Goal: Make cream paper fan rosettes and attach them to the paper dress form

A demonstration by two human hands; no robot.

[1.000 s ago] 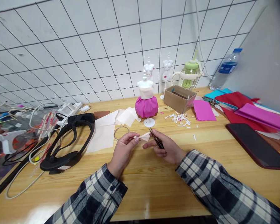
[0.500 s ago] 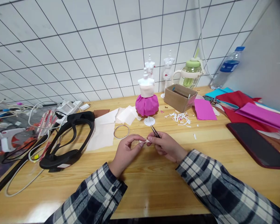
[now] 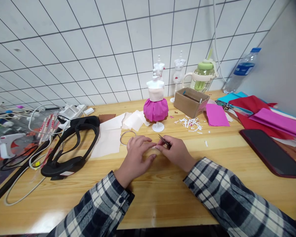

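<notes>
My right hand (image 3: 177, 152) is closed around slim, pointed metal tweezers (image 3: 164, 140), whose tip points away to the left. Its thumb and forefinger also pinch a tiny pale piece (image 3: 154, 147), too small to make out. Close on the left, my left hand (image 3: 139, 156) has its fingers stretched and its thumb apart. Its index fingertip reaches the pale piece; whether it presses on it I cannot tell. Just beyond the hands stands a small white dress form (image 3: 156, 84) with a pale bodice and a puffed magenta skirt (image 3: 156, 110). A metal ring (image 3: 124, 134) lies partly behind my left hand.
Pale fabric sheets (image 3: 106, 140) and a black headset strap (image 3: 75, 161) lie left, near cables and a glue gun (image 3: 7, 144). White scraps (image 3: 191, 124), a cardboard box (image 3: 188, 107), magenta fabric (image 3: 217, 115) and a phone (image 3: 271, 153) are right. Bottles stand at the back.
My left hand has opened from its pinch on the pale piece, thumb and fingers spreading apart. My right hand keeps the tweezers, which now lie flatter and point more to the left.
</notes>
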